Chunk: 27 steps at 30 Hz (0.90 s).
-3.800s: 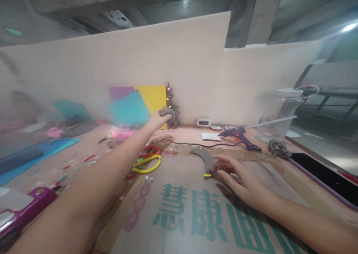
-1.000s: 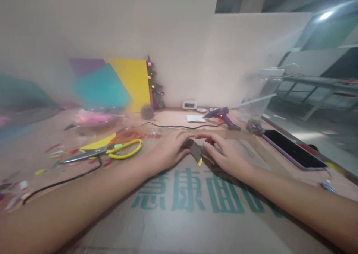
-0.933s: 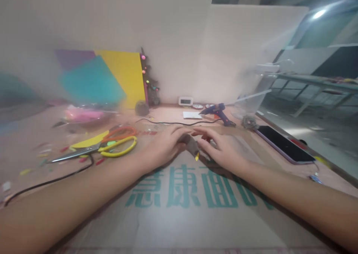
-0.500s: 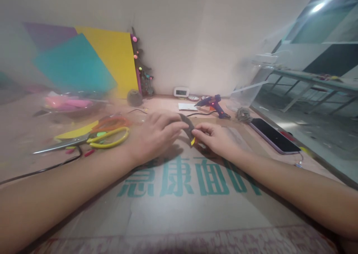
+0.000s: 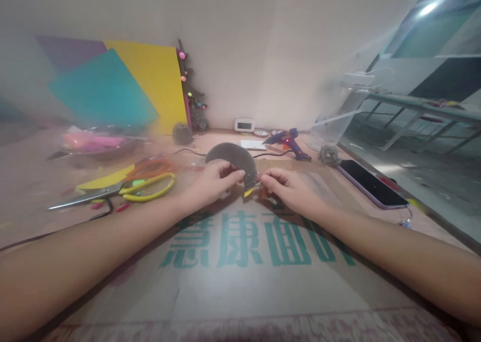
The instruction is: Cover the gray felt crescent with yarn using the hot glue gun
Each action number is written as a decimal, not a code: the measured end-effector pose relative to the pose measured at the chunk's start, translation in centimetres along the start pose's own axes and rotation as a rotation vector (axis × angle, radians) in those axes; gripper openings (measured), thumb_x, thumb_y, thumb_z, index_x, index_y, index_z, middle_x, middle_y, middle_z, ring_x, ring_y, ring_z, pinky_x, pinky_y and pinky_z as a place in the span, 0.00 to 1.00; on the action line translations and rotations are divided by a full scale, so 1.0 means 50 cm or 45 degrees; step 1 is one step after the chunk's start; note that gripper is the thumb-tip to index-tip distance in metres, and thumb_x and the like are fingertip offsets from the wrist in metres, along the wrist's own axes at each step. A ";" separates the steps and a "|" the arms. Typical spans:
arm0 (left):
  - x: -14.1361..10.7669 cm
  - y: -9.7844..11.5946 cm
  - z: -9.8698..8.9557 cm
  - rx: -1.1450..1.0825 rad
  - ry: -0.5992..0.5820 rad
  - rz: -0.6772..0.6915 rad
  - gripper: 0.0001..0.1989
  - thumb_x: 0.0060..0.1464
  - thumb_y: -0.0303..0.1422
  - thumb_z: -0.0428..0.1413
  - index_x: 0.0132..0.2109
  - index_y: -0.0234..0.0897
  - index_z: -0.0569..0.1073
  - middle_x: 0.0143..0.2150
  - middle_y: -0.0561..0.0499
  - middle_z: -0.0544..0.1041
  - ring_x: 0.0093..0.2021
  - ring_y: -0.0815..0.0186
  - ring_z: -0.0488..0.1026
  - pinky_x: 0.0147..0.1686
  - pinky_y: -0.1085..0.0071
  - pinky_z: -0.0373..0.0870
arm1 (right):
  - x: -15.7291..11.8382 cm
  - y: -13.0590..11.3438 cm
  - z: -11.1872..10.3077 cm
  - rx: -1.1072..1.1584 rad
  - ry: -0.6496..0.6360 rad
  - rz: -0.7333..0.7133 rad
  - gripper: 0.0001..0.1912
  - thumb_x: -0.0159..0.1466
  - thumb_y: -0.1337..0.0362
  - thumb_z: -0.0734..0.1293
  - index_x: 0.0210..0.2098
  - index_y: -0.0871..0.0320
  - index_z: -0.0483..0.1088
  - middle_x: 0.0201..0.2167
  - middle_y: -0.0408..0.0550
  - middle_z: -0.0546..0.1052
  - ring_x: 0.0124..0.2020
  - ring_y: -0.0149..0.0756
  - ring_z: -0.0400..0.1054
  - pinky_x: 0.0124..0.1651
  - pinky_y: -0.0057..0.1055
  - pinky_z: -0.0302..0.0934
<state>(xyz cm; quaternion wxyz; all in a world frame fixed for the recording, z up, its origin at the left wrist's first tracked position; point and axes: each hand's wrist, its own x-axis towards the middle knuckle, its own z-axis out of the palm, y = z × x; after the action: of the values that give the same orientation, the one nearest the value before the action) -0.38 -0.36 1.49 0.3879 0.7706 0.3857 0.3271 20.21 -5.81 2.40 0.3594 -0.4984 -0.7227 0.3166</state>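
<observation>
A grey crescent-shaped piece (image 5: 235, 157), which looks wrapped in yarn, stands tilted above the board, a yellow tip showing at its lower end. My left hand (image 5: 216, 182) is closed on its inner curve, thumb and fingers pinching it. Beside the yellow tip, my right hand (image 5: 281, 184) has thumb and index finger pressed together at the crescent's right edge; whatever lies between them is too small to make out. Under both hands is a board (image 5: 263, 292) printed with large green characters.
Left are yellow-handled scissors (image 5: 148, 187), orange-handled scissors (image 5: 150, 167) and a tray of pink pieces (image 5: 93, 142). Behind stand a small clock (image 5: 244, 125) and a glue gun (image 5: 287, 140) with a lit red light. Right lie a ball of grey yarn (image 5: 329, 154) and a phone (image 5: 372, 184).
The grey crescent has turned, so its broad face and full arc now show. My left hand has shifted its hold to the inner curve; my right hand stays close to the tip.
</observation>
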 end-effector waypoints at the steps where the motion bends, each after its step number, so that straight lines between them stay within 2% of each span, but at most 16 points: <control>1: 0.001 -0.001 -0.001 -0.006 0.022 0.008 0.20 0.57 0.47 0.53 0.29 0.34 0.71 0.25 0.55 0.70 0.24 0.71 0.65 0.24 0.74 0.60 | 0.000 0.000 -0.001 -0.015 0.032 0.001 0.15 0.66 0.55 0.61 0.33 0.58 0.72 0.22 0.40 0.72 0.24 0.29 0.65 0.29 0.27 0.59; 5: 0.002 -0.008 -0.001 -0.077 0.053 -0.006 0.19 0.57 0.47 0.52 0.30 0.35 0.69 0.25 0.54 0.69 0.25 0.71 0.65 0.23 0.75 0.60 | 0.002 0.001 0.001 -0.125 0.157 0.016 0.11 0.64 0.57 0.64 0.34 0.58 0.74 0.24 0.40 0.73 0.25 0.30 0.64 0.30 0.27 0.59; 9: 0.003 -0.015 -0.002 -0.149 0.043 -0.029 0.19 0.58 0.47 0.52 0.28 0.36 0.67 0.25 0.55 0.69 0.25 0.71 0.66 0.24 0.75 0.60 | 0.009 0.011 0.002 -0.212 0.188 -0.002 0.11 0.64 0.60 0.63 0.33 0.57 0.74 0.28 0.43 0.76 0.28 0.32 0.67 0.32 0.29 0.61; 12: 0.005 -0.014 -0.001 -0.176 0.053 -0.018 0.19 0.58 0.46 0.52 0.27 0.36 0.66 0.24 0.56 0.68 0.26 0.71 0.66 0.27 0.75 0.62 | 0.012 0.022 0.001 -0.294 0.215 -0.094 0.10 0.64 0.62 0.62 0.36 0.57 0.75 0.35 0.47 0.78 0.35 0.35 0.70 0.37 0.31 0.63; 15: 0.005 -0.011 0.002 -0.138 0.072 -0.003 0.17 0.58 0.44 0.52 0.28 0.36 0.67 0.24 0.56 0.68 0.27 0.70 0.66 0.29 0.74 0.63 | 0.011 0.029 0.001 -0.332 0.313 -0.211 0.11 0.66 0.62 0.61 0.41 0.56 0.74 0.42 0.50 0.77 0.43 0.38 0.70 0.42 0.34 0.64; 18: 0.005 -0.012 0.006 -0.121 0.052 -0.008 0.17 0.58 0.44 0.52 0.28 0.36 0.67 0.23 0.56 0.69 0.25 0.70 0.66 0.28 0.73 0.62 | 0.011 0.025 -0.005 -0.365 0.405 -0.311 0.12 0.67 0.61 0.61 0.45 0.56 0.72 0.46 0.52 0.76 0.44 0.39 0.70 0.44 0.36 0.65; 20: 0.006 -0.015 0.008 -0.181 0.039 -0.009 0.17 0.58 0.45 0.52 0.28 0.37 0.66 0.23 0.56 0.69 0.25 0.69 0.66 0.27 0.73 0.62 | 0.017 0.014 -0.020 -0.433 0.412 -0.319 0.13 0.66 0.61 0.61 0.47 0.55 0.71 0.45 0.52 0.76 0.41 0.39 0.70 0.43 0.37 0.66; 22: 0.007 -0.018 0.010 -0.211 0.010 -0.019 0.17 0.58 0.45 0.51 0.27 0.38 0.64 0.23 0.56 0.69 0.25 0.69 0.66 0.27 0.72 0.62 | 0.025 -0.001 -0.048 -0.487 0.337 -0.284 0.14 0.66 0.58 0.61 0.48 0.54 0.71 0.45 0.52 0.76 0.40 0.40 0.71 0.41 0.37 0.67; 25: 0.010 -0.020 0.011 -0.205 -0.002 -0.024 0.17 0.59 0.43 0.50 0.27 0.38 0.64 0.23 0.56 0.69 0.25 0.69 0.66 0.28 0.72 0.62 | 0.036 -0.014 -0.109 -0.549 0.182 -0.243 0.14 0.63 0.53 0.63 0.41 0.53 0.75 0.40 0.51 0.78 0.40 0.43 0.72 0.40 0.38 0.68; 27: 0.011 -0.019 0.012 -0.214 -0.010 -0.046 0.17 0.58 0.44 0.51 0.28 0.38 0.65 0.23 0.56 0.69 0.24 0.69 0.66 0.27 0.72 0.61 | 0.038 -0.003 -0.153 -0.614 0.111 -0.154 0.14 0.62 0.52 0.64 0.36 0.52 0.77 0.36 0.50 0.79 0.36 0.43 0.73 0.37 0.37 0.67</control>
<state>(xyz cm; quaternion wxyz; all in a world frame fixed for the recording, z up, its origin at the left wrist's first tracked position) 0.05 0.29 0.52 0.4587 0.7295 0.3691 0.3481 26.07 -3.27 7.07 0.2792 -0.5387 -0.7896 0.0913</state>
